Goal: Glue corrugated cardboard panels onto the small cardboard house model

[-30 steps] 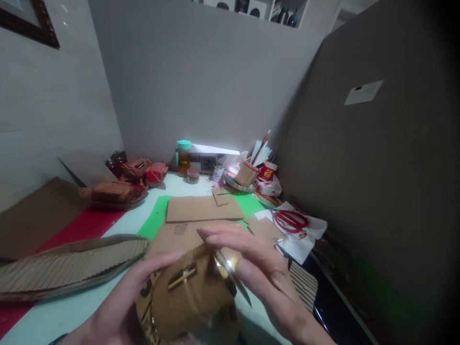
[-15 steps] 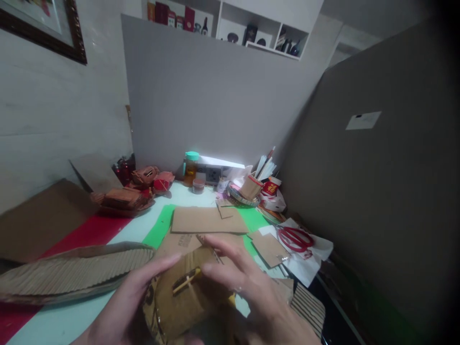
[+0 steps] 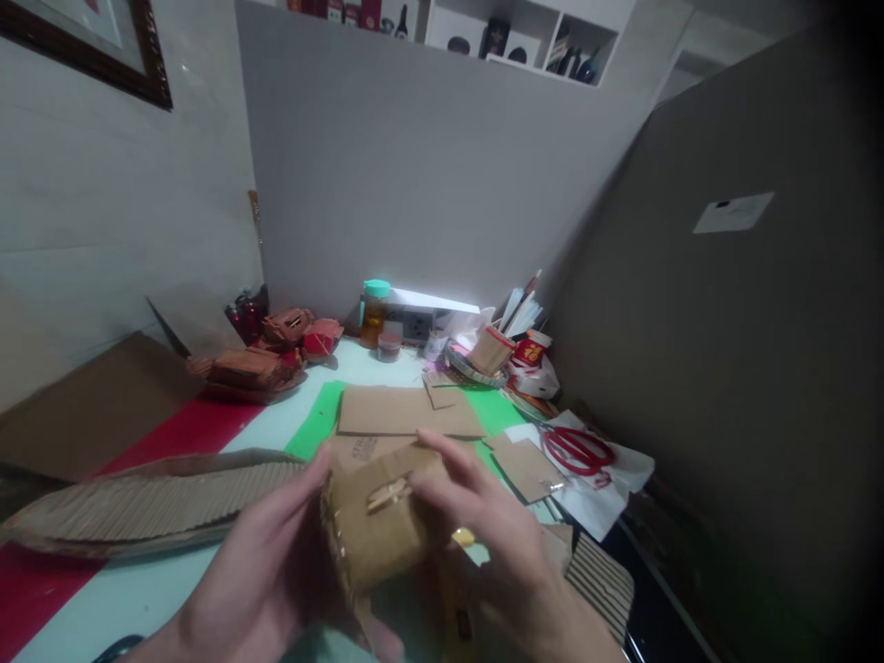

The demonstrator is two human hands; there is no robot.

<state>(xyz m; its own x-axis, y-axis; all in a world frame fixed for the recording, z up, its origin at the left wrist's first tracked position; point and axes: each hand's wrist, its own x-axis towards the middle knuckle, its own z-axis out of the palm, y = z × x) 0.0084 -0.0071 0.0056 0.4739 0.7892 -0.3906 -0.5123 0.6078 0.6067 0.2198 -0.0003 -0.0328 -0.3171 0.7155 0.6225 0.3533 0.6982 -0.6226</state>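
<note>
A small rounded cardboard box, with a short wooden stick fixed across a slit in its face, is held up over the table. My left hand grips its left side, thumb at the top edge and a fingertip showing below. My right hand curls over its right side, with fingers close to the stick. Under the right palm a yellow tool shows in part, looking like a utility knife; the hand hides most of it.
A long corrugated cardboard tray lies left. Flat cardboard is ahead. Red-handled scissors rest on white paper at right. Behind stand a green-lidded bottle, a pen holder and reddish cardboard models.
The cardboard box has shifted up and to the right and turned a little in both hands. My right fingers have moved along its face. The view has tilted slightly.
</note>
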